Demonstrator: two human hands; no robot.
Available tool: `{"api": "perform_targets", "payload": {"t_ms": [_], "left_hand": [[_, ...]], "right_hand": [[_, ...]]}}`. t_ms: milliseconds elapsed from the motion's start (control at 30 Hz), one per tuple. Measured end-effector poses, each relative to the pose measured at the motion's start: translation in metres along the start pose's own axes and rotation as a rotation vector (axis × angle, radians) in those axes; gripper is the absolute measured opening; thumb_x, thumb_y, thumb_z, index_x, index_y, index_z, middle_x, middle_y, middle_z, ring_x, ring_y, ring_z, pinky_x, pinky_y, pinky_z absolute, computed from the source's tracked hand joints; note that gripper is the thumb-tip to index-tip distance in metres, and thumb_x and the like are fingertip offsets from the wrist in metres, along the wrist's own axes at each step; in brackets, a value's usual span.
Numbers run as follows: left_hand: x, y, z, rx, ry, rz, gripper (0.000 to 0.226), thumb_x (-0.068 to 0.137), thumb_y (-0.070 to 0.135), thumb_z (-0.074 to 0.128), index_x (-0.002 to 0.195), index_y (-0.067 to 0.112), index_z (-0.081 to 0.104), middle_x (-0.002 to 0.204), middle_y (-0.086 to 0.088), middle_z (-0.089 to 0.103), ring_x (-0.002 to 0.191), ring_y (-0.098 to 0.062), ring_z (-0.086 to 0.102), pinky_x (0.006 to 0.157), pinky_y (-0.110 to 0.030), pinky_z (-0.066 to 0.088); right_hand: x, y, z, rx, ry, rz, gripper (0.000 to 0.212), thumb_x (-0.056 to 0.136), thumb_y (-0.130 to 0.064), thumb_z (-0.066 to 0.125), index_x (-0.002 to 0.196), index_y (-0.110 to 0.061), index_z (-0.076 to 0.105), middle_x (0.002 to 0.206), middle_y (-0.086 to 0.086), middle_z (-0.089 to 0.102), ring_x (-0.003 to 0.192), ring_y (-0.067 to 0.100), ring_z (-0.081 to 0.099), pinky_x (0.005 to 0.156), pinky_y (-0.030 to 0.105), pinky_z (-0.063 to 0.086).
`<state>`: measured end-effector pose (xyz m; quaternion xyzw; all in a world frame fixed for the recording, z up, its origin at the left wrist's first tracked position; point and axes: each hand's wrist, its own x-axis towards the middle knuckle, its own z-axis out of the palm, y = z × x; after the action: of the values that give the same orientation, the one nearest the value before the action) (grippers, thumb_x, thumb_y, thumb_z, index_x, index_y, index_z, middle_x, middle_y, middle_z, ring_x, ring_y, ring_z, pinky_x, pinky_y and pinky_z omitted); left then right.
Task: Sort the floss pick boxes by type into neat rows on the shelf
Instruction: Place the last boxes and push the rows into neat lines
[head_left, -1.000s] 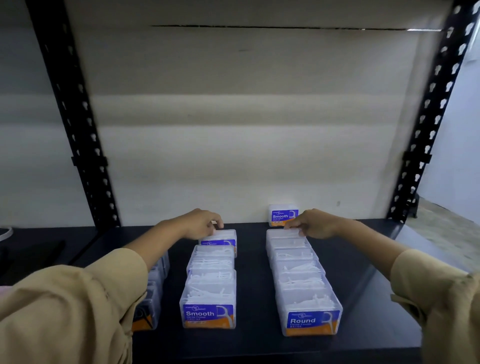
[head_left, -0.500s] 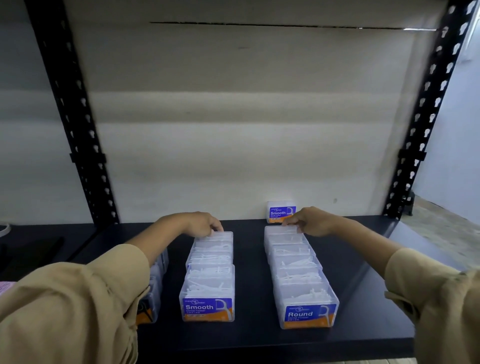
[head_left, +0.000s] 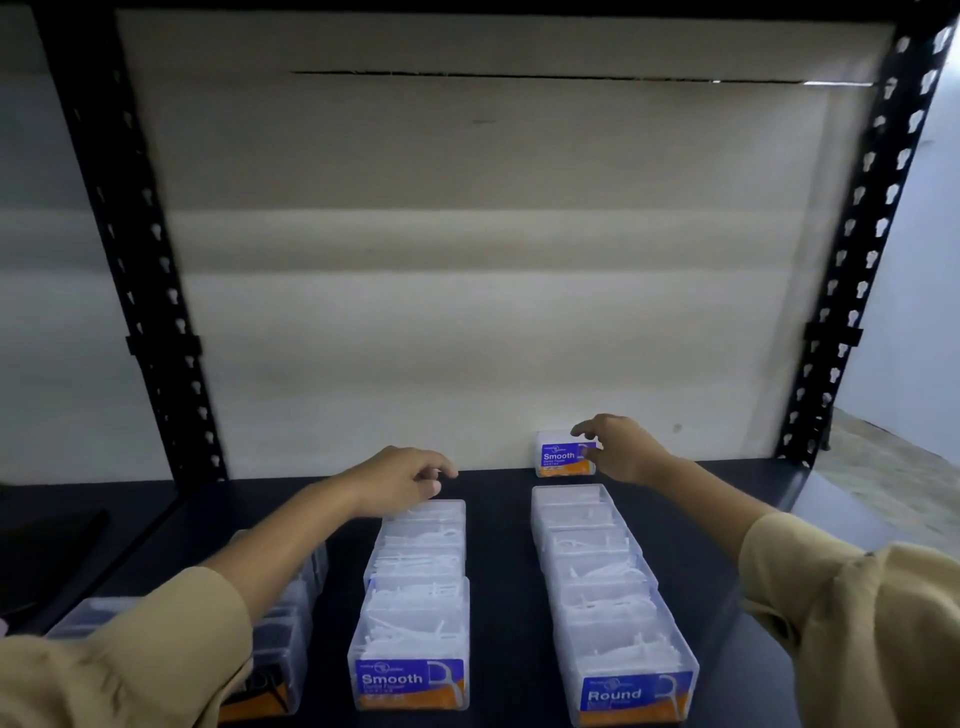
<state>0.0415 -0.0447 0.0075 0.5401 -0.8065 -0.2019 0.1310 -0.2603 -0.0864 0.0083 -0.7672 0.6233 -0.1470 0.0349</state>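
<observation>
Three rows of clear floss pick boxes run front to back on the black shelf (head_left: 498, 597). The middle row (head_left: 415, 597) has a "Smooth" label at its front; the right row (head_left: 597, 582) has a "Round" label. A third row (head_left: 291, 623) lies partly hidden under my left forearm. A single "Smooth" box (head_left: 563, 454) stands alone against the back wall. My right hand (head_left: 621, 449) reaches over it, fingers spread around its right side and top, thumb at its front. My left hand (head_left: 400, 480) hovers with loosely curled fingers over the far end of the Smooth row, holding nothing.
Black perforated uprights (head_left: 140, 291) (head_left: 857, 249) frame the shelf left and right. A pale wall panel (head_left: 467, 286) closes the back. The shelf's front edge runs just below the nearest boxes. Bare dark surface lies between the rows and to the right of the Round row.
My right hand left the far end of the Round row and moved back to the lone Smooth box. My left hand lifted slightly off the Smooth row's far box.
</observation>
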Motion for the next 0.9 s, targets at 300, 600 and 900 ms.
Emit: {"api": "perform_targets", "payload": {"t_ms": [300, 600, 900], "left_hand": [[-0.002, -0.018, 0.001, 0.006, -0.007, -0.017, 0.029, 0.095, 0.021, 0.048, 0.121, 0.030, 0.059, 0.123, 0.003, 0.060, 0.110, -0.009, 0.055, 0.096, -0.022, 0.042], [-0.004, -0.019, 0.001, 0.007, -0.010, -0.005, 0.029, 0.094, 0.021, 0.050, 0.120, 0.030, 0.059, 0.124, 0.004, 0.059, 0.111, -0.010, 0.055, 0.097, -0.023, 0.041], [-0.015, -0.015, 0.000, -0.022, 0.039, -0.004, 0.029, 0.094, 0.021, 0.051, 0.120, 0.030, 0.059, 0.125, 0.003, 0.059, 0.114, -0.010, 0.054, 0.099, -0.024, 0.041]], "right_hand": [[0.025, -0.004, 0.021, -0.171, -0.034, 0.060, 0.054, 0.090, -0.018, 0.054, 0.141, -0.018, 0.035, 0.140, 0.006, 0.043, 0.125, 0.026, 0.043, 0.094, 0.037, 0.045], [0.035, -0.005, 0.021, -0.208, -0.070, 0.062, 0.051, 0.085, -0.018, 0.060, 0.133, -0.010, 0.044, 0.132, 0.009, 0.044, 0.116, 0.030, 0.049, 0.096, 0.040, 0.046], [0.038, -0.007, 0.023, -0.159, -0.049, 0.066, 0.054, 0.084, -0.014, 0.064, 0.134, -0.010, 0.046, 0.132, 0.010, 0.043, 0.119, 0.027, 0.045, 0.095, 0.037, 0.049]]}}
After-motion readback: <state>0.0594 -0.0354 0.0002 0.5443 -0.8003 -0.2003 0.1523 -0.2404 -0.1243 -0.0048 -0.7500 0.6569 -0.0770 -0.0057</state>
